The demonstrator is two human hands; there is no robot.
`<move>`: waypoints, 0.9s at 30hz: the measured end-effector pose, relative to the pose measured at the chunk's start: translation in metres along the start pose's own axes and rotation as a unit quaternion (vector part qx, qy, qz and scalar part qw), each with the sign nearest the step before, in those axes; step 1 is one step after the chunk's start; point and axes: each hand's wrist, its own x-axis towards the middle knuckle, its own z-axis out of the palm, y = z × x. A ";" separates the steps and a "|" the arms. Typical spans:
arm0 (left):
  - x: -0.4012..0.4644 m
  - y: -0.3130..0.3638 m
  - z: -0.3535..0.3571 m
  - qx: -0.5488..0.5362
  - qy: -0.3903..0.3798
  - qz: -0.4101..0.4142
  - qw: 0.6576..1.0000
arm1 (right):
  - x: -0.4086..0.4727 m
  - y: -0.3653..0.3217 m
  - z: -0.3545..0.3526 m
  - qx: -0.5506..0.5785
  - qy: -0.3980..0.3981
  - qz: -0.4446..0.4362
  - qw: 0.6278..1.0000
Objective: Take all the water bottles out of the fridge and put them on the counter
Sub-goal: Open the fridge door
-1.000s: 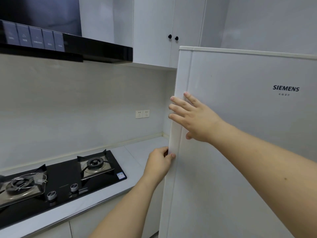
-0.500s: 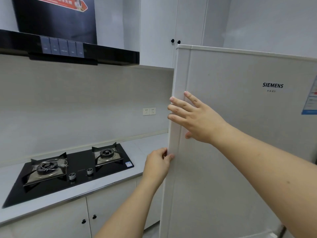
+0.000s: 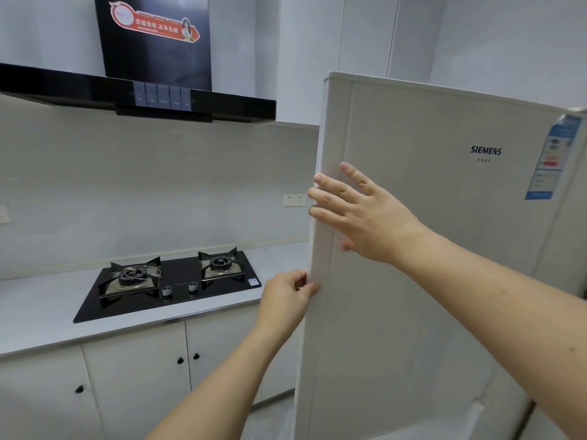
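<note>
A pale beige fridge door fills the right half of the view, swung partly towards me and hiding the fridge's inside. No water bottles are visible. My left hand grips the door's left edge at about waist height, fingers curled around it. My right hand lies flat on the door's front near the same edge, fingers spread. The light grey counter runs along the wall at the left.
A black two-burner gas hob is set into the counter, under a black range hood. White cupboards with black knobs stand below. A double wall socket sits beside the fridge. White upper cabinets hang above.
The view has pulled back and turned left, showing more counter, hob and lower cupboards. The fridge door has swung out a little. Both hands keep their places on it.
</note>
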 end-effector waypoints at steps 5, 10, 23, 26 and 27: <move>-0.044 0.013 0.012 0.034 0.012 0.039 0.999 | -0.040 0.008 -0.015 0.026 0.098 -0.011 0.995; -0.068 0.029 0.018 0.058 0.023 0.043 0.997 | -0.060 0.011 -0.025 0.019 0.121 -0.012 0.992; -0.089 0.044 0.019 0.057 0.026 0.044 0.997 | -0.075 0.008 -0.045 0.055 0.107 0.001 0.993; -0.088 0.040 0.006 0.045 0.014 0.059 0.997 | -0.072 0.002 -0.052 0.100 0.128 0.004 0.987; -0.087 0.038 -0.001 0.045 0.020 0.061 0.997 | -0.069 -0.002 -0.056 0.116 0.136 0.011 0.984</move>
